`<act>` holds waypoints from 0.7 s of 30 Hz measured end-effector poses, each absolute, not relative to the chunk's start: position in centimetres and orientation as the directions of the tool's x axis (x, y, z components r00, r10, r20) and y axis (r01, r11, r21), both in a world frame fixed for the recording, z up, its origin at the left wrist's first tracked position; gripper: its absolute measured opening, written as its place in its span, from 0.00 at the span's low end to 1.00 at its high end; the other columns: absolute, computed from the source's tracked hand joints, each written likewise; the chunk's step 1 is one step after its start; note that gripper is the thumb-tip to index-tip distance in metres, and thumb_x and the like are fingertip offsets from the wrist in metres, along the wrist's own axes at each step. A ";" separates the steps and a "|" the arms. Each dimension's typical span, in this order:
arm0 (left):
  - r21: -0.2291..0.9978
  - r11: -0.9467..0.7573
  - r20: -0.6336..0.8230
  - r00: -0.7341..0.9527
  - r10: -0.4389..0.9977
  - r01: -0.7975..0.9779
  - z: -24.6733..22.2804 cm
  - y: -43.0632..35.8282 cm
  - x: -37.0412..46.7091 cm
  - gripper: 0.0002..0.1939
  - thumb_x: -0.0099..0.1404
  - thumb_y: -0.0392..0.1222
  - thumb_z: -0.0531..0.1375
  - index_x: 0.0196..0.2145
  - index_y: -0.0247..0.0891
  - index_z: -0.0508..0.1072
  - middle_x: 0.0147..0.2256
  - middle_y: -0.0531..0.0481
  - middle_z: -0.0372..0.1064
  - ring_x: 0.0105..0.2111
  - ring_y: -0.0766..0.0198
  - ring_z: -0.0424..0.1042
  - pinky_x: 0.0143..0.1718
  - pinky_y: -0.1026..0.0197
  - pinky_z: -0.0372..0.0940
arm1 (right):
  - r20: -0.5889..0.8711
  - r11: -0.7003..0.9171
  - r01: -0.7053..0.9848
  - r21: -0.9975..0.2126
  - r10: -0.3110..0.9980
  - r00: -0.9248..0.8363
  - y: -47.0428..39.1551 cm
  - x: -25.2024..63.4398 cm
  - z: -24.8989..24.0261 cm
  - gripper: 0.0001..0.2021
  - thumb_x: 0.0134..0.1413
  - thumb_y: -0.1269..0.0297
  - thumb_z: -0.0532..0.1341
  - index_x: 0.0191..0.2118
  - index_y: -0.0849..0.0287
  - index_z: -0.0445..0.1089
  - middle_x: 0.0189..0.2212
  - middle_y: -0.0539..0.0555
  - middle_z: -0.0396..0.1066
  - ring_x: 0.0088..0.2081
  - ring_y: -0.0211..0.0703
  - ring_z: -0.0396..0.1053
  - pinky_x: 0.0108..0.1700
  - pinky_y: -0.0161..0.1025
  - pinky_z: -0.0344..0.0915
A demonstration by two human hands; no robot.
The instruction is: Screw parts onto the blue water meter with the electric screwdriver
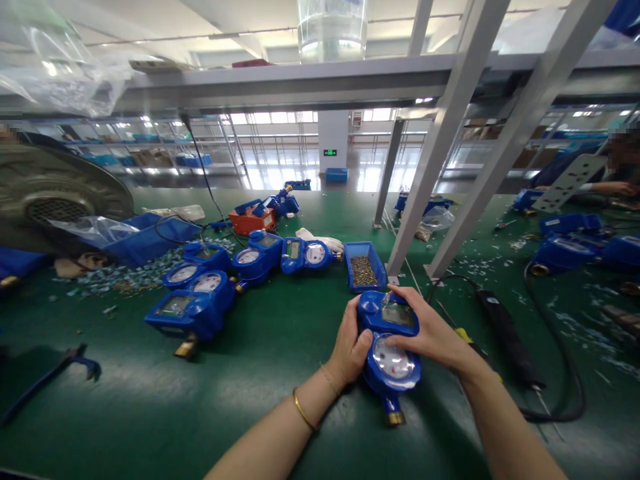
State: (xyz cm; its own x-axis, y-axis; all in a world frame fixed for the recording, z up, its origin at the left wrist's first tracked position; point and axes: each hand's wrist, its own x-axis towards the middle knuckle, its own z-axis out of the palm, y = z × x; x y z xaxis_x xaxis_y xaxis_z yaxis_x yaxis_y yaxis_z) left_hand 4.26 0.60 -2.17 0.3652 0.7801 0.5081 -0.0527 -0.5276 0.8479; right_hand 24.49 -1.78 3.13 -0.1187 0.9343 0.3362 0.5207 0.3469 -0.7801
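Observation:
A blue water meter (395, 363) with a round dial, a small display and a brass pipe end is between my two hands, over the front of the green bench. My left hand (350, 343) is wrapped round its left side. From the right, my right hand (430, 330) grips it, thumb across the top of the dial and fingers at the display's far edge. Just beyond it stands a blue bin (367, 268) of small brass-coloured screws. More blue water meters (193, 303) lie to the left of the bin.
An electric screwdriver (505, 333) with a black cable lies to the right, beside a yellow-handled screwdriver (470, 340). Grey metal posts (430, 147) rise from the bench. Blue-handled pliers (55, 380) lie at left, near blue scraps (135, 267). A co-worker's hand (617, 189) shows at far right.

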 end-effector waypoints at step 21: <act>0.852 -0.523 0.480 0.372 0.794 0.017 -2.3 0.4 3.9 0.33 0.70 0.53 0.50 0.66 0.33 0.51 0.64 0.36 0.52 0.65 0.47 0.53 0.67 0.44 0.48 | 0.063 0.419 -0.362 -0.833 0.721 0.690 -8.2 28.9 4.5 0.34 0.58 0.35 0.47 0.44 0.56 0.79 0.54 0.65 0.69 0.59 0.65 0.64 0.61 0.68 0.59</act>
State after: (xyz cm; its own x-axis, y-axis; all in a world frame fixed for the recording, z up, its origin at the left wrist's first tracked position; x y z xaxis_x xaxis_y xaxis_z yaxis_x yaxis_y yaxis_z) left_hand 3.90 0.39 -2.31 0.3717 0.7945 0.4802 0.0174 -0.5232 0.8521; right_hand 28.94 -8.20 4.53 0.6900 0.7210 0.0631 -0.3618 0.4192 -0.8327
